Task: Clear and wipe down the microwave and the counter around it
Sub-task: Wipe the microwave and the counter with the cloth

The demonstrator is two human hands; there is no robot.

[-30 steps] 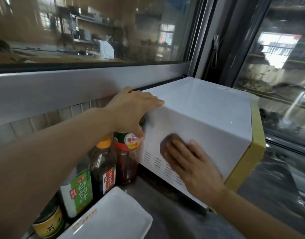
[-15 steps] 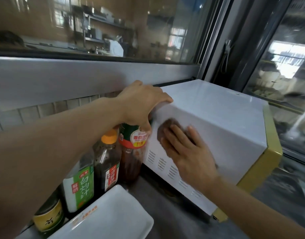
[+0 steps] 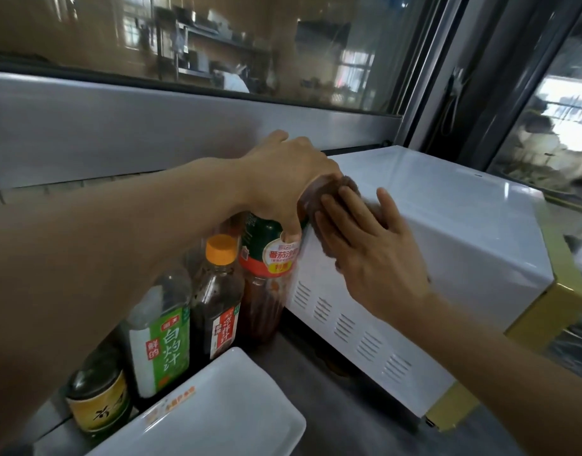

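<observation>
Low in the frame a white tray (image 3: 217,413) fronts sauce bottles (image 3: 217,291), beyond which the right hand (image 3: 371,255) presses a brown cloth (image 3: 319,195) flat-fingered against the white microwave (image 3: 447,232) at center, the left hand (image 3: 283,179) seemingly gripping its rear corner.

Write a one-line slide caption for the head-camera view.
Right hand presses a brown cloth against the white microwave side; left hand braces its rear corner.
</observation>
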